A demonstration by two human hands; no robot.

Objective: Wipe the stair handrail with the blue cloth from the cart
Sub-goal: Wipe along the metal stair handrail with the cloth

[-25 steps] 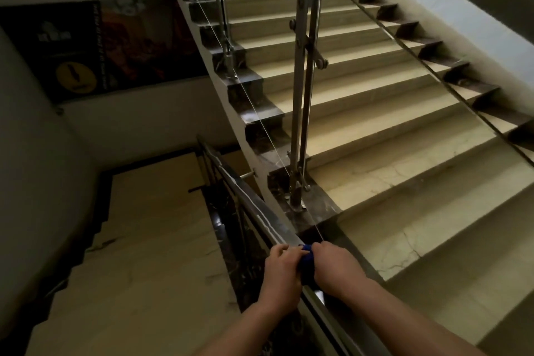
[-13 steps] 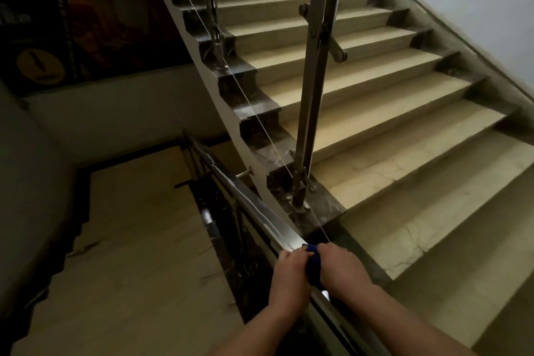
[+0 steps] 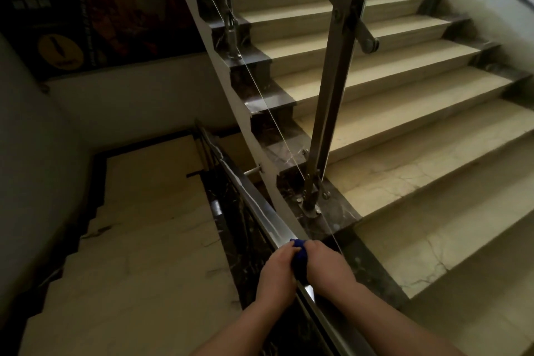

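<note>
A steel handrail (image 3: 254, 205) slopes from the lower middle of the view down and away toward the landing. The blue cloth (image 3: 299, 259) is wrapped over the rail, only a narrow strip of it showing between my hands. My left hand (image 3: 276, 276) clasps the rail and cloth from the left. My right hand (image 3: 329, 266) clasps them from the right, touching the left hand. Most of the cloth is hidden under my fingers.
An upright steel baluster post (image 3: 332, 95) stands just beyond my hands on a dark marble step edge. Beige stairs (image 3: 404, 124) climb to the right. A lower flight (image 3: 138, 240) drops to the left past a wall (image 3: 37, 182) with a dark poster (image 3: 95, 14).
My view has moved closer to the post and tilted down. Both hands stay clasped on the cloth at about the same spot on the rail.
</note>
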